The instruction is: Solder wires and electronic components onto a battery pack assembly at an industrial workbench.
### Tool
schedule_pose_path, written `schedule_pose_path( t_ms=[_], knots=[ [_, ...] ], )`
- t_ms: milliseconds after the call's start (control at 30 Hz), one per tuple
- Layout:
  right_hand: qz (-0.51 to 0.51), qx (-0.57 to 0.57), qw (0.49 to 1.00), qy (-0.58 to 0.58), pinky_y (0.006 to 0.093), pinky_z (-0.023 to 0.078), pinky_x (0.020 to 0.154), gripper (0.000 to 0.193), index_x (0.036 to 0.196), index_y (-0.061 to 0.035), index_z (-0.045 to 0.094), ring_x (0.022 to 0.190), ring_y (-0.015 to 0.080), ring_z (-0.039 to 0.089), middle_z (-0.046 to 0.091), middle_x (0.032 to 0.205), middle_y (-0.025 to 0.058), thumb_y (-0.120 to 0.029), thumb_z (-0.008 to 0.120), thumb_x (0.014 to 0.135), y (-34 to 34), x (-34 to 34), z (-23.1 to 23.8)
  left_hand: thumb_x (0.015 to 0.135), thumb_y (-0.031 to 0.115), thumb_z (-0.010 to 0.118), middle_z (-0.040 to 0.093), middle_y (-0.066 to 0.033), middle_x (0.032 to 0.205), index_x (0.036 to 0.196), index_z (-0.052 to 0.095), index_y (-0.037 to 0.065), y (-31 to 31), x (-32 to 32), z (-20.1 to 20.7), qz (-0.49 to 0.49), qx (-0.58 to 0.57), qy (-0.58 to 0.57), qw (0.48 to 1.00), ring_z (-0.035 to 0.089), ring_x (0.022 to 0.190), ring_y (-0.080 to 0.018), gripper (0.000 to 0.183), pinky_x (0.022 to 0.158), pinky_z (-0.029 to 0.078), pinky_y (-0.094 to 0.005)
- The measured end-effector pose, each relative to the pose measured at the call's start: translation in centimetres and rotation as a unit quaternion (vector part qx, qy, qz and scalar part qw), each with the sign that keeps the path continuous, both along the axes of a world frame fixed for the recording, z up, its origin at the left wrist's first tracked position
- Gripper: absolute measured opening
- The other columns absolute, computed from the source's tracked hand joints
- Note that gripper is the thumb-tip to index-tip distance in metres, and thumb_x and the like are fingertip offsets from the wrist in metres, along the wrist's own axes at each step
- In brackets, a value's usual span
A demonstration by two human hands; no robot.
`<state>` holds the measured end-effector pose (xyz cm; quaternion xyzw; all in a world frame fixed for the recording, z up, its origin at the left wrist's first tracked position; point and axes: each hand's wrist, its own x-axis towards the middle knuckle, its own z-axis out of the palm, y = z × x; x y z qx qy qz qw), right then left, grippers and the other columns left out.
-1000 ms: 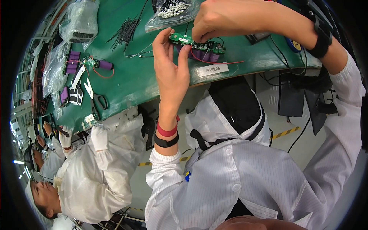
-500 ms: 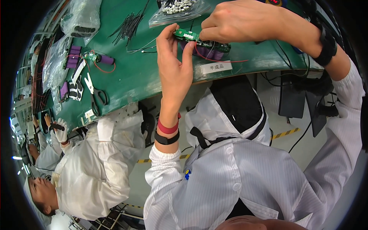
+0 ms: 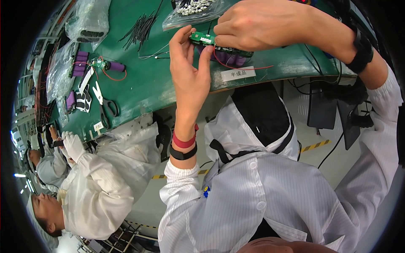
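Observation:
My left hand (image 3: 192, 78) grips the left end of a green circuit board (image 3: 201, 39) between thumb and fingers. The board lies against a pack of purple battery cells (image 3: 238, 59) on the bench. Over the board's right part, my right hand (image 3: 259, 26) is closed with its fingertips pinched together; what they hold, if anything, is hidden. A red wire (image 3: 249, 68) curves from the board to the right, past the front of the cells. Just in front of the pack lies a white printed label (image 3: 238, 74).
On the green bench (image 3: 145, 86) lie scissors (image 3: 103, 103), black cable ties (image 3: 141, 28), a bag of white-tipped parts (image 3: 194, 9) and another purple battery assembly (image 3: 100, 64). A co-worker (image 3: 93, 185) in white sits at left. Black cables (image 3: 314, 59) hang over the bench's right edge.
My right hand has shifted slightly left along the board. My left hand and the board have moved a little left. The co-worker's arms have moved, bringing the gloved hands together.

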<state>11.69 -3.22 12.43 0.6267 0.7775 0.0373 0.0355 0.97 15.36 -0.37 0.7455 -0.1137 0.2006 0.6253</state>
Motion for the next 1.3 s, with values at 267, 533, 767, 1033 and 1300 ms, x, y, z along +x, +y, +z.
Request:
schedule_pose_path(
  t_ms=[267, 533, 767, 1033, 1300],
  knots=[
    [-0.086, 0.057, 0.994, 0.043, 0.0417, 0.054, 0.067, 0.012, 0.086, -0.0023, 0.061, 0.077, 0.0342, 0.068, 0.065, 0.082, 0.0148, -0.015, 0.062, 0.087, -1.4, -0.7, 0.1, 0.087, 0.006, 0.081, 0.058, -0.0137, 0.122, 0.133, 0.055, -0.001, 0.8, 0.1, 0.2, 0.054, 0.078, -0.005, 0.995, 0.062, 0.113, -0.0231, 0.053, 0.099, 0.052, -0.0351],
    [-0.55, 0.204, 0.686, 0.431, 0.031, 0.046, 0.051, 0.026, 0.117, -0.0031, 0.064, 0.053, 0.0146, 0.061, 0.065, 0.064, 0.0079, -0.023, 0.066, 0.1, -6.7, -12.2, -6.3, 0.08, 0.008, 0.087, 0.055, -0.0069, 0.097, 0.122, 0.061, 0.001, -0.3, -2.6, 0.6, 0.111, 0.093, 0.006, 0.989, 0.053, 0.087, -0.0183, 0.05, 0.079, 0.047, -0.031],
    [-0.523, 0.221, 0.466, 0.679, 0.0261, 0.052, 0.054, 0.045, 0.145, -0.0039, 0.05, 0.056, 0.0143, 0.066, 0.072, 0.077, 0.0132, -0.034, 0.046, 0.111, -3.9, -14.2, -12.0, 0.084, 0.004, 0.084, 0.054, -0.0052, 0.101, 0.135, 0.049, 0.001, -1.3, -3.4, 0.6, 0.093, 0.059, 0.024, 0.994, 0.053, 0.091, -0.0147, 0.062, 0.085, 0.046, -0.0298],
    [-0.531, 0.473, 0.386, 0.588, 0.0256, 0.056, 0.064, 0.035, 0.115, 0.0026, 0.069, 0.076, 0.0168, 0.071, 0.074, 0.102, 0.0162, -0.027, 0.051, 0.11, -4.0, -16.0, -15.1, 0.084, 0.0, 0.083, 0.055, -0.0077, 0.107, 0.139, 0.045, 0.001, -1.0, -4.1, 0.2, 0.085, 0.04, 0.012, 0.996, 0.055, 0.097, -0.0151, 0.066, 0.088, 0.045, -0.0294],
    [-0.306, 0.563, 0.703, 0.307, 0.0266, 0.05, 0.063, 0.03, 0.138, -0.0017, 0.048, 0.071, 0.0134, 0.06, 0.068, 0.095, 0.0156, 0.0, 0.042, 0.109, -4.2, -13.7, -11.2, 0.09, -0.003, 0.076, 0.056, -0.0087, 0.112, 0.142, 0.043, 0.002, -0.3, -4.4, 0.0, 0.061, 0.016, 0.009, 0.998, 0.057, 0.101, -0.0152, 0.062, 0.09, 0.046, -0.0286]
  ],
)
